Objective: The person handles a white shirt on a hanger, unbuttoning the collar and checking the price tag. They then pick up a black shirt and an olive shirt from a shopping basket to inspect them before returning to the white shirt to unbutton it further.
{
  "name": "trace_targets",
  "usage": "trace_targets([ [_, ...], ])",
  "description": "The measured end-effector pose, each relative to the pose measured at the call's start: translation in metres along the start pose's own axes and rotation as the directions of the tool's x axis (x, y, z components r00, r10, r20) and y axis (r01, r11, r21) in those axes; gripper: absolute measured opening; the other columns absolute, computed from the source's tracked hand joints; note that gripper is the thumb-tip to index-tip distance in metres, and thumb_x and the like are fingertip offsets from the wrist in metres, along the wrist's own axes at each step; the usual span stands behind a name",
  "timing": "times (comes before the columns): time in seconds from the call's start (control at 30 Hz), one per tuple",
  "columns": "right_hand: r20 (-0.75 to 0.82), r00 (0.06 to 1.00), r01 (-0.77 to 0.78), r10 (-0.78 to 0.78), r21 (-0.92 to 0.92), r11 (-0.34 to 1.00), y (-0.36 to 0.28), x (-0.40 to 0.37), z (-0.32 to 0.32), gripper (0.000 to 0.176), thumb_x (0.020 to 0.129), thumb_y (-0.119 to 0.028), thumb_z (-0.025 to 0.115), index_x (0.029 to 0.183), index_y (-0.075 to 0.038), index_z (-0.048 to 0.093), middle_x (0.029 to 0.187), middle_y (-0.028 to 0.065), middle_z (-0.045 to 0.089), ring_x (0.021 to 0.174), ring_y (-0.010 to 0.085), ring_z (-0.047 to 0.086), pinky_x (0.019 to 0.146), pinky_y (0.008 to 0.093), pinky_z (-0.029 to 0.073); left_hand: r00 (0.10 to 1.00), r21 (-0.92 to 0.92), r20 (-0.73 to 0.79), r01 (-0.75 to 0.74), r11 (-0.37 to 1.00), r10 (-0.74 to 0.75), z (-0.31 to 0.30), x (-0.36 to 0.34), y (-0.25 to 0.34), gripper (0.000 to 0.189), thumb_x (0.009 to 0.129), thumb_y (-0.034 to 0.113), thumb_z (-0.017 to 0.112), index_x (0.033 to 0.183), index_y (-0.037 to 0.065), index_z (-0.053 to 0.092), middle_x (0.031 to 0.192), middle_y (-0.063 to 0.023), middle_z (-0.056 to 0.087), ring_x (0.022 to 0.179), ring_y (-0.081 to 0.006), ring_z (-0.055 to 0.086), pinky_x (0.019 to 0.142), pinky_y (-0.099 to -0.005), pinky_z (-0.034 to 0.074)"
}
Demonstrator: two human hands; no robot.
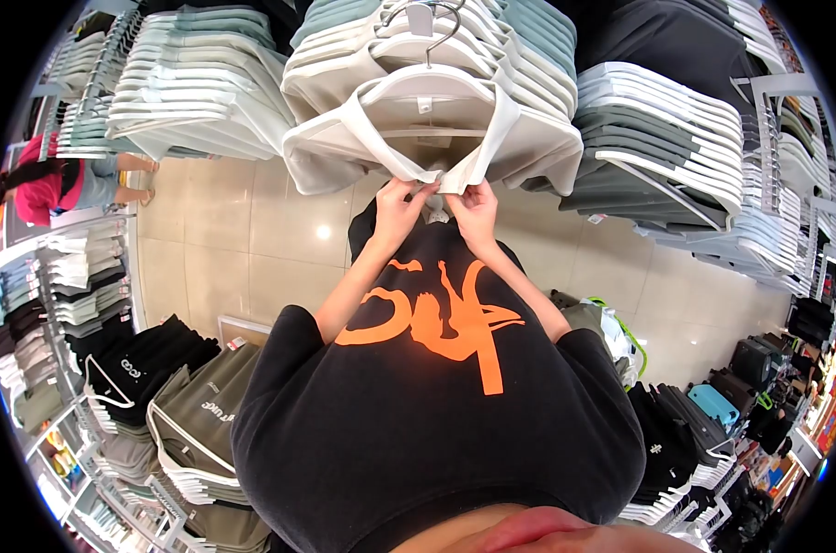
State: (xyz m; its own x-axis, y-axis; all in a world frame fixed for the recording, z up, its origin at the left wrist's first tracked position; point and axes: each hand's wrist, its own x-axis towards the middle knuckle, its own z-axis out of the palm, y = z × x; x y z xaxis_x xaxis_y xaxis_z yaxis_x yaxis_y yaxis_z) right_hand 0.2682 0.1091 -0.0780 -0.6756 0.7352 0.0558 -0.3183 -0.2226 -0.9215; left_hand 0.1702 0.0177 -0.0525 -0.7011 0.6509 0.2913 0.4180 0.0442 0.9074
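A light beige collared shirt (326,138) hangs in front of me on a white hanger (427,85) with a metal hook. My left hand (399,210) pinches the left side of its open front, just below the collar. On the other side, my right hand (474,212) grips the matching edge between thumb and fingers. The two edges nearly meet between my hands; any button there is too small to make out. Behind this shirt, several similar beige and green shirts hang in a row.
Folded-looking rows of grey and dark green shirts (657,147) hang at the right, pale ones (192,83) at the left. A person in a pink top (45,180) is at far left. Dark garments (141,369) hang lower left. Shiny tiles (206,240) cover the floor.
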Motion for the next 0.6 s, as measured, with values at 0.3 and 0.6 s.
trace_targets([
  [0.3,0.031,0.999,0.030,-0.025,-0.175,0.984,-0.012,-0.002,0.001,0.035,0.073,0.003,0.061,0.106,0.004,0.050,0.100,0.0087,0.058,0.095,0.0163,0.056,0.085,0.0302,0.043,0.994,0.044,0.077,-0.087,0.995,0.083,-0.004,-0.004,0.009,0.023,0.072,-0.005,0.060,0.094,0.003,0.064,0.092,-0.0126,0.060,0.081,-0.0237,0.061,0.070,-0.0302,0.049],
  [0.6,-0.105,0.993,-0.082,0.059,-0.222,0.972,-0.033,-0.002,0.019,0.028,0.074,-0.003,0.062,0.099,0.003,0.053,0.091,0.0082,0.061,0.087,0.0159,0.059,0.078,0.0291,0.045,0.983,0.180,0.020,-0.185,0.966,0.184,0.002,-0.008,0.019,0.025,0.070,0.000,0.066,0.094,0.002,0.061,0.093,-0.0114,0.059,0.083,-0.0249,0.060,0.071,-0.0298,0.049],
])
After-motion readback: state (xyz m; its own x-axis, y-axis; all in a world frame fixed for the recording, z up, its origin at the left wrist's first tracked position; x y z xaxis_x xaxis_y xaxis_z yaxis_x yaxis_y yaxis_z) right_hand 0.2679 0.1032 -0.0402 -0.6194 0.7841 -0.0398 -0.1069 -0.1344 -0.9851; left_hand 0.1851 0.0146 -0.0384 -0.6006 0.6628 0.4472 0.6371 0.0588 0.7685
